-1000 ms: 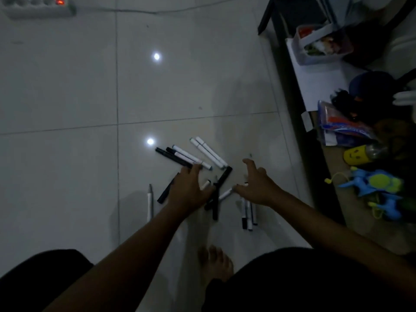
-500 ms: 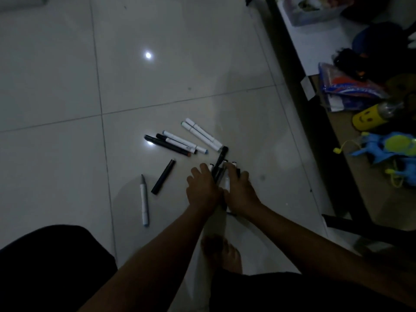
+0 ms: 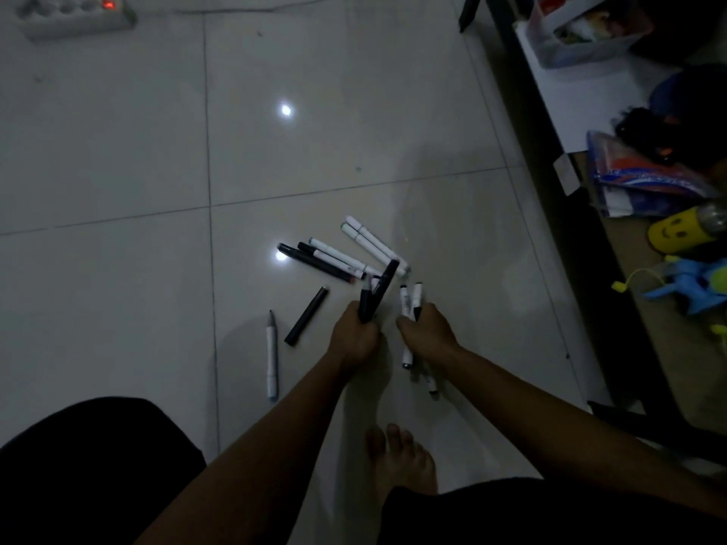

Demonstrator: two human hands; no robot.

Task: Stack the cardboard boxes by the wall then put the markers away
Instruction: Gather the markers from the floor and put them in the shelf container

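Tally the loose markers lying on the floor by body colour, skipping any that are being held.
Black markers: 2
White markers: 5
Total: 7 loose, held ones excluded; the dim light makes the count approximate.

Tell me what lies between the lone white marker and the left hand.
In the head view, a single black marker lies on the floor tiles between the white marker and the left hand.

The room is dim. Large glossy white floor tiles (image 3: pixel 118 131) with thin grey grout lines fill most of the frame, mirroring two small bright light spots (image 3: pixel 286 110) near the centre. A white power strip (image 3: pixel 74 11) with a glowing red switch lies at upper left. A dark low shelf (image 3: pixel 570 238) cluttered with toys runs down the right edge.
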